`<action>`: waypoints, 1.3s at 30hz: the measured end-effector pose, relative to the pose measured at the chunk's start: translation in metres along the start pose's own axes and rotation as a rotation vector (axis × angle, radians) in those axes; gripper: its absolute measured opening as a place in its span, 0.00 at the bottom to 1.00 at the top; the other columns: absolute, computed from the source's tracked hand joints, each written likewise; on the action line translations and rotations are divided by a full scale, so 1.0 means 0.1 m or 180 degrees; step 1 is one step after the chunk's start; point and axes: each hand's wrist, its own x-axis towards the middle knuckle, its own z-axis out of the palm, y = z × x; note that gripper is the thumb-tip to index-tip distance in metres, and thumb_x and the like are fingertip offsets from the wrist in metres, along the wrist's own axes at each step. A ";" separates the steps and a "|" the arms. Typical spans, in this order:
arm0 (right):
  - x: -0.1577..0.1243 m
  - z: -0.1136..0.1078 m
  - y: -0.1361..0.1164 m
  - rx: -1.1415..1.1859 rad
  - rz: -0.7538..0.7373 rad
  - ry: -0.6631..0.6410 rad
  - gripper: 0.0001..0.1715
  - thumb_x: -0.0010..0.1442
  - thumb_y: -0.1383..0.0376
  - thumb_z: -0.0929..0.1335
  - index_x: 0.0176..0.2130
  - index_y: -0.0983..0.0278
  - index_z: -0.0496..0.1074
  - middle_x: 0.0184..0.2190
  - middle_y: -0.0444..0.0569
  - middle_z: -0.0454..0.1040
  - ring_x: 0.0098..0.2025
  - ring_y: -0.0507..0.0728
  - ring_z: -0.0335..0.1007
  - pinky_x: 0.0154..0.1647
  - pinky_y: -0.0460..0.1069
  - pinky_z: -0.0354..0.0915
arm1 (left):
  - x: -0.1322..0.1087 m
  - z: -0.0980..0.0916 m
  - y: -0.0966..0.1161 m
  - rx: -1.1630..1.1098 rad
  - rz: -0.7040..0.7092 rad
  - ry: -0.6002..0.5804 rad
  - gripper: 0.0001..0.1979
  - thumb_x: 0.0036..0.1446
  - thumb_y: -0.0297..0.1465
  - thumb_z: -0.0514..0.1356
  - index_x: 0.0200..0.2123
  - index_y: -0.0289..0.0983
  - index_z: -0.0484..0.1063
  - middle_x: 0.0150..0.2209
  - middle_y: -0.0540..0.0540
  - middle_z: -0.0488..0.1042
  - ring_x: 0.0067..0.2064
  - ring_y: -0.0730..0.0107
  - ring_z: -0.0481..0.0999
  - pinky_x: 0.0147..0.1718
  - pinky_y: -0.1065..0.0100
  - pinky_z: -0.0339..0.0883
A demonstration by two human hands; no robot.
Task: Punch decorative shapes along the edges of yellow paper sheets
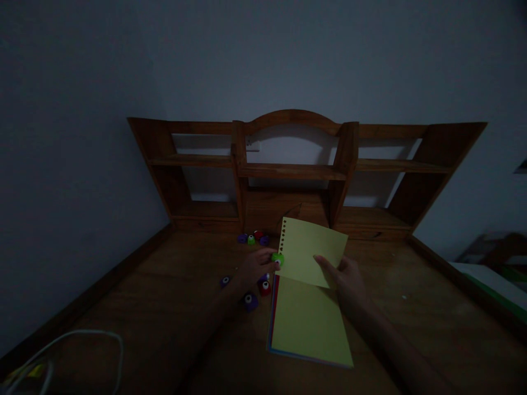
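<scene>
My right hand pinches a yellow sheet of paper by its lower edge and holds it tilted up above the desk. A row of small punched holes runs down the sheet's left edge. My left hand grips a small green paper punch at that left edge, near the bottom of the hole row. Below both hands a stack of coloured paper with a yellow top sheet lies flat on the wooden desk.
Several small punches, purple, red and green, lie scattered left of the stack and near the wooden shelf unit at the back. A white cable loops at the desk's front left. The room is dim.
</scene>
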 end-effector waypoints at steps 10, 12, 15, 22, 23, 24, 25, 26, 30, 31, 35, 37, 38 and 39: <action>0.04 -0.02 0.06 0.0005 -0.0165 -0.0121 0.27 0.49 0.50 0.73 0.39 0.69 0.76 0.37 0.61 0.80 0.33 0.66 0.77 0.29 0.54 0.71 | -0.01 0.01 0.04 0.0028 -0.0021 -0.0035 0.17 0.39 0.27 0.68 0.36 0.36 0.74 0.37 0.46 0.79 0.39 0.66 0.76 0.40 0.67 0.66; 0.05 -0.03 0.05 -0.0029 -0.0144 -0.0158 0.26 0.50 0.50 0.73 0.39 0.69 0.76 0.37 0.62 0.80 0.32 0.66 0.77 0.28 0.53 0.71 | -0.02 0.02 0.05 0.0029 -0.0017 -0.0032 0.17 0.39 0.27 0.68 0.36 0.36 0.73 0.37 0.46 0.78 0.39 0.66 0.76 0.40 0.68 0.66; 0.03 -0.03 0.03 -0.0039 -0.0137 -0.0168 0.25 0.51 0.51 0.73 0.39 0.69 0.77 0.36 0.62 0.80 0.31 0.65 0.77 0.27 0.52 0.70 | -0.03 0.01 0.04 0.0035 -0.0063 -0.0045 0.18 0.40 0.29 0.69 0.38 0.36 0.73 0.36 0.46 0.78 0.38 0.66 0.76 0.40 0.67 0.67; -0.01 0.00 -0.02 0.0018 -0.0070 -0.0153 0.25 0.51 0.51 0.73 0.40 0.69 0.77 0.35 0.60 0.80 0.31 0.64 0.77 0.26 0.52 0.70 | -0.01 0.02 0.02 0.0141 -0.0092 0.0077 0.21 0.39 0.34 0.71 0.38 0.35 0.73 0.38 0.43 0.79 0.40 0.63 0.77 0.42 0.64 0.68; -0.02 0.00 -0.02 0.0026 -0.0065 -0.0174 0.25 0.51 0.51 0.73 0.40 0.69 0.76 0.35 0.59 0.80 0.31 0.64 0.77 0.26 0.52 0.70 | -0.01 0.02 0.02 0.0137 -0.0086 0.0075 0.21 0.38 0.35 0.71 0.38 0.35 0.73 0.38 0.43 0.79 0.40 0.62 0.77 0.42 0.64 0.68; -0.01 0.00 -0.02 0.0022 -0.0063 -0.0175 0.26 0.51 0.51 0.73 0.40 0.69 0.76 0.34 0.59 0.80 0.31 0.64 0.77 0.26 0.52 0.70 | -0.01 0.02 0.02 0.0128 -0.0091 0.0061 0.22 0.38 0.35 0.71 0.38 0.35 0.74 0.38 0.43 0.79 0.40 0.62 0.77 0.42 0.63 0.68; -0.01 0.00 -0.01 0.0006 -0.0063 -0.0156 0.26 0.51 0.51 0.73 0.40 0.70 0.76 0.34 0.59 0.80 0.30 0.64 0.77 0.26 0.52 0.70 | -0.01 0.03 0.03 0.0116 -0.0106 0.0049 0.22 0.39 0.36 0.72 0.38 0.35 0.74 0.38 0.42 0.79 0.40 0.61 0.77 0.42 0.63 0.68; -0.01 0.00 -0.01 -0.0020 -0.0068 -0.0124 0.26 0.51 0.51 0.73 0.40 0.70 0.77 0.33 0.60 0.80 0.30 0.64 0.77 0.25 0.52 0.70 | -0.01 0.03 0.02 0.0104 -0.0126 0.0035 0.22 0.39 0.36 0.71 0.38 0.34 0.74 0.39 0.42 0.79 0.40 0.61 0.77 0.41 0.63 0.68; 0.00 0.02 0.01 -0.0084 -0.0083 -0.0046 0.25 0.50 0.50 0.73 0.38 0.69 0.77 0.33 0.59 0.80 0.29 0.63 0.76 0.25 0.51 0.70 | 0.00 0.01 -0.02 0.0063 -0.0118 0.0064 0.21 0.41 0.37 0.71 0.39 0.35 0.74 0.41 0.41 0.79 0.41 0.61 0.77 0.43 0.62 0.68; 0.00 0.02 0.01 -0.0089 -0.0072 -0.0061 0.25 0.50 0.50 0.73 0.38 0.68 0.77 0.33 0.59 0.80 0.30 0.64 0.77 0.25 0.51 0.70 | 0.01 0.01 -0.04 0.0065 -0.0110 0.0075 0.21 0.41 0.36 0.71 0.39 0.35 0.73 0.41 0.42 0.79 0.42 0.62 0.77 0.43 0.62 0.68; -0.03 0.04 0.00 -0.0141 -0.0007 -0.0052 0.28 0.49 0.48 0.73 0.40 0.68 0.76 0.32 0.59 0.80 0.29 0.64 0.77 0.25 0.52 0.70 | 0.02 0.00 -0.09 0.0022 -0.0116 0.0033 0.20 0.42 0.36 0.71 0.39 0.36 0.73 0.41 0.43 0.79 0.42 0.63 0.77 0.44 0.63 0.68; -0.04 0.05 -0.01 -0.0152 0.0020 -0.0017 0.29 0.49 0.48 0.73 0.40 0.68 0.77 0.31 0.58 0.80 0.28 0.63 0.76 0.25 0.52 0.69 | 0.02 0.00 -0.09 0.0003 -0.0119 0.0016 0.20 0.43 0.37 0.70 0.39 0.35 0.73 0.40 0.43 0.79 0.41 0.63 0.78 0.43 0.63 0.68; -0.04 0.06 -0.01 -0.0164 0.0031 -0.0006 0.29 0.49 0.48 0.73 0.40 0.68 0.77 0.31 0.57 0.80 0.28 0.63 0.76 0.24 0.52 0.69 | 0.01 0.00 -0.08 0.0011 -0.0121 0.0006 0.20 0.43 0.37 0.70 0.39 0.35 0.73 0.40 0.43 0.79 0.41 0.63 0.78 0.42 0.64 0.68; -0.05 0.06 -0.01 -0.0180 0.0035 0.0008 0.29 0.48 0.48 0.73 0.40 0.68 0.77 0.30 0.57 0.80 0.28 0.63 0.76 0.24 0.52 0.69 | 0.01 0.00 -0.08 0.0015 -0.0130 0.0005 0.20 0.43 0.37 0.70 0.39 0.35 0.73 0.40 0.43 0.79 0.41 0.63 0.78 0.42 0.64 0.68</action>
